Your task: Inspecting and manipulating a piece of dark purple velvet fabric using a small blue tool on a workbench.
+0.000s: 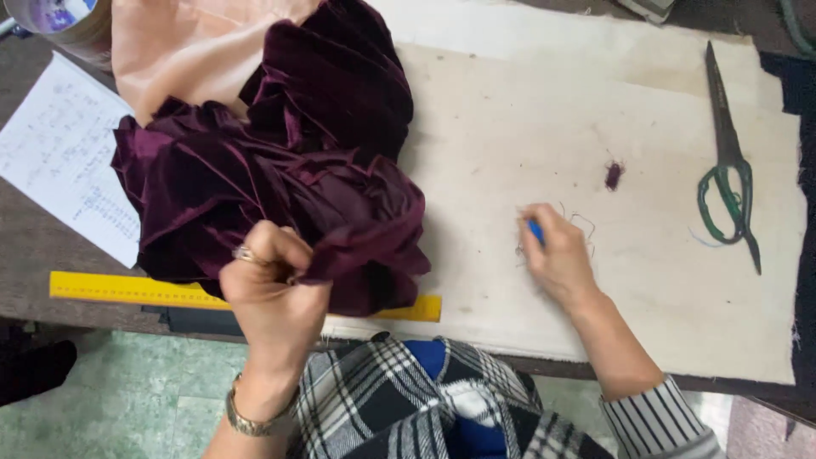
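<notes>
White gridded paper sheet [59, 153] lying flat; yellow ruler [127, 289] along the table edge; crumpled plum velvet cloth [280, 170], left hand [272, 293] fingers pinched shut on its hem; right hand [557, 255] fingers closed around small blue tool [535, 231] on cream board [595, 110]; green-handled scissors [727, 170] at rest.

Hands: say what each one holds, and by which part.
Left hand pinches the purple velvet by a fold at its near edge. Right hand closes on a small blue thing, mostly hidden; which part cannot be told.
</notes>
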